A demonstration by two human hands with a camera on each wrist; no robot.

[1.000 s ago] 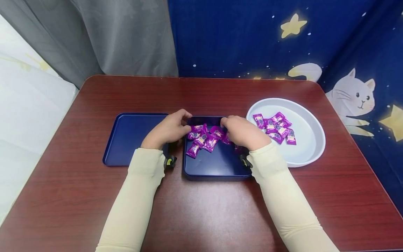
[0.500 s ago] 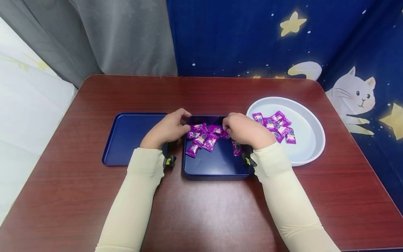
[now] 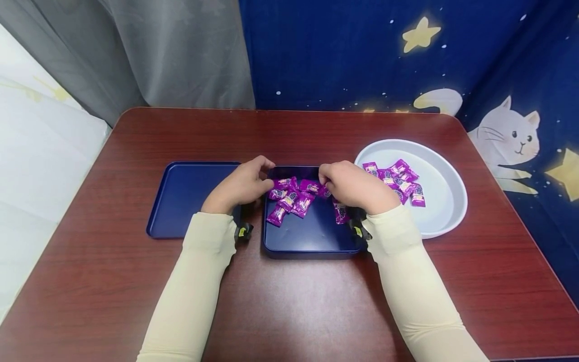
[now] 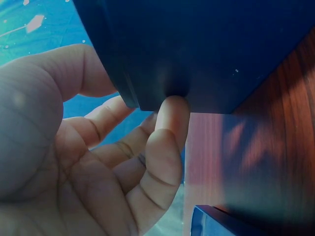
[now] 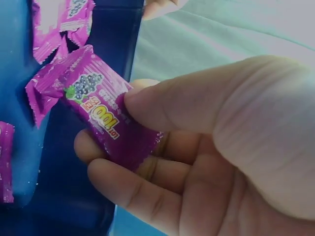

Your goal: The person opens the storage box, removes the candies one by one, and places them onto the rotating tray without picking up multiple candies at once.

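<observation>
My right hand [image 3: 355, 187] pinches a purple-wrapped grape candy [image 5: 101, 110] between thumb and fingers, at the far right part of a dark blue tin box [image 3: 307, 239]. Several candies like it [image 3: 289, 200] lie inside, mostly toward the back left, and one more [image 3: 340, 212] lies near the right wall. At the back left corner of the box, my left hand [image 3: 242, 185] holds the tin; the left wrist view has its thumb at the rim and curled fingers against the outer wall [image 4: 197, 64].
A flat dark blue lid [image 3: 190, 201] lies left of the box, partly under my left hand. To the right stands a round white tray [image 3: 445, 211] with several purple candies [image 3: 398, 181]. The brown table [image 3: 289, 311] ends at a curtain behind.
My right hand has shifted slightly to the right and back, uncovering the candy near the right wall. My left hand stays at the box corner.
</observation>
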